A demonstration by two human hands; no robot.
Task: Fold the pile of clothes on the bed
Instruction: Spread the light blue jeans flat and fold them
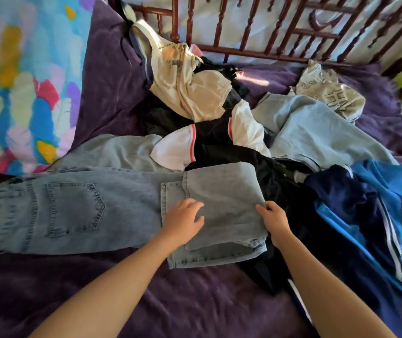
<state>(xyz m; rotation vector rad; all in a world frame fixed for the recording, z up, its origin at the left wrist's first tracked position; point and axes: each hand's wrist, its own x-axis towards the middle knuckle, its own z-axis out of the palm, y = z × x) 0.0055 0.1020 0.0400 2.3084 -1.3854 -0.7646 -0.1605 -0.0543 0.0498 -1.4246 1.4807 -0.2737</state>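
Light blue jeans (78,208) lie across the purple bed, waistband to the left, the leg ends folded back over themselves on the right. My left hand (182,220) rests flat on that folded part with loose fingers. My right hand (274,219) pinches the folded denim's right edge. Behind them lies the pile: a black and white shirt (195,145), a cream shirt (195,91), a pale blue top (317,128), a grey printed garment (326,91) and a blue and navy track jacket (378,215).
The purple bedspread (146,301) covers the bed. A colourful patterned pillow (19,81) sits at the left. A dark red wooden headboard (268,28) runs along the far side. Black clothing (268,181) lies under the jeans' folded end.
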